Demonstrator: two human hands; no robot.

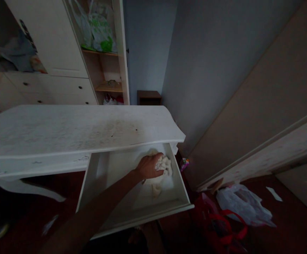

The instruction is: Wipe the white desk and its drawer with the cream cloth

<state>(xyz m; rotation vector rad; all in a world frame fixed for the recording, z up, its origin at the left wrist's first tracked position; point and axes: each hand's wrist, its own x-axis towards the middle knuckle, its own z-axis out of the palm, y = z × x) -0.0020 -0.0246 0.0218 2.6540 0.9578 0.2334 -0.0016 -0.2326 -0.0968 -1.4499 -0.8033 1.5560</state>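
My left hand reaches in from the lower left and is closed around a crumpled cream cloth. It presses the cloth against the bottom of a pulled-out white drawer, toward the drawer's right side. Part of the cloth bunches out past the fingers and a loose end trails toward the drawer front. Below the drawer front, in shadow, is my right hand. Its fingers are too dark and partly hidden to make out whether they hold anything. The drawer belongs to a white table with dark smudges on its top.
Behind the table stands a white wardrobe with an open section holding plastic bags. A grey wall rises at the right. On the dark red floor lie a red bag, a white plastic bag and a small pink box.
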